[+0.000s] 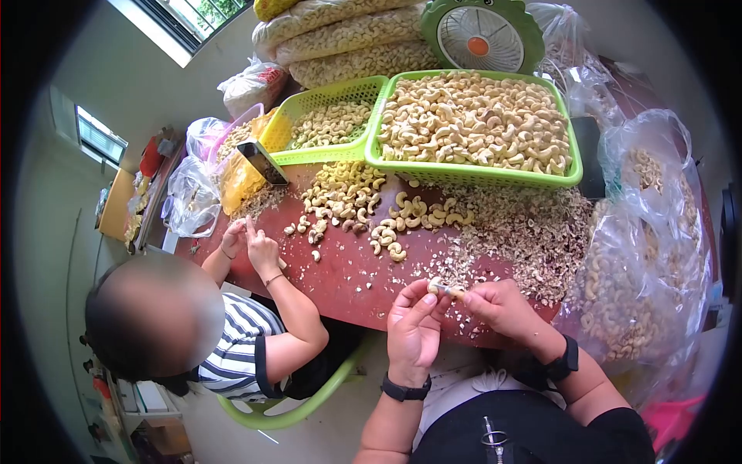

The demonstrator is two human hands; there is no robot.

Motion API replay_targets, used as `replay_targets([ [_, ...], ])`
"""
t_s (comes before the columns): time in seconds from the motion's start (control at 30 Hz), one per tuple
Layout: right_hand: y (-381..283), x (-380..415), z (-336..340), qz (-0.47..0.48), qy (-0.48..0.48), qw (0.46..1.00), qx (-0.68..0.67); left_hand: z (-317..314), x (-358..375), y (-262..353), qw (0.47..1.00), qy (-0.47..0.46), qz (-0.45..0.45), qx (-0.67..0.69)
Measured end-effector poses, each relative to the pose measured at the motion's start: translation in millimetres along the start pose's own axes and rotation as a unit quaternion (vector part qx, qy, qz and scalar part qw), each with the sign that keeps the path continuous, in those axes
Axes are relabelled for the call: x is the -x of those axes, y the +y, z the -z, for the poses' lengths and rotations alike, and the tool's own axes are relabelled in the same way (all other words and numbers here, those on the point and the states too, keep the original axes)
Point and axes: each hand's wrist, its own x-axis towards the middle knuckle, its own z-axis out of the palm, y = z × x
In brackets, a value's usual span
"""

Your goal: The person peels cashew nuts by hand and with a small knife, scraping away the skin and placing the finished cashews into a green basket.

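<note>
Pinched in the fingertips of my left hand (413,325) is a pale cashew (433,284). My right hand (501,308) is closed around a small knife (450,291), and its blade meets the cashew. Both hands are over the front edge of the red table (332,274). Just beyond them lies a wide heap of brown skin flakes (518,232), with pale crumbs scattered nearby. Loose cashews (344,189) form a pile on the table ahead and to the left.
A green basket (576,174) heaped with cashews stands at the back beside a half-filled one (379,89). Behind are stacked cashew bags (340,39) and a green fan (533,39). Clear plastic bags (641,255) crowd the right side. At left sits another person (247,340), hands over the table.
</note>
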Motion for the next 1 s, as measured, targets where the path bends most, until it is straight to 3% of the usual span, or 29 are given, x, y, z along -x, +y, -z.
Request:
replay_targets([
  [0.3, 2.5, -0.9, -3.8, -0.013, -0.036, 0.999, -0.010, 7.9, 3.2, 5.4, 0.999, -0.029, 0.004, -0.045],
  [0.57, 0.4, 1.4, -2.3, -0.051, -0.068, 0.996, -0.041, 14.4, 0.4, 17.9, 0.985, -0.110, 0.128, -0.018],
  [0.77, 2.5, 1.1, -3.8, -0.059, -0.063, 0.996, -0.027, 17.4, 0.0, 14.3, 0.996, -0.047, 0.066, -0.032],
  [1.0, 5.2, 0.6, -4.7, -0.047, -0.061, 0.997, -0.015, 15.8, 1.6, 9.1, 0.998, -0.036, 0.035, -0.034],
])
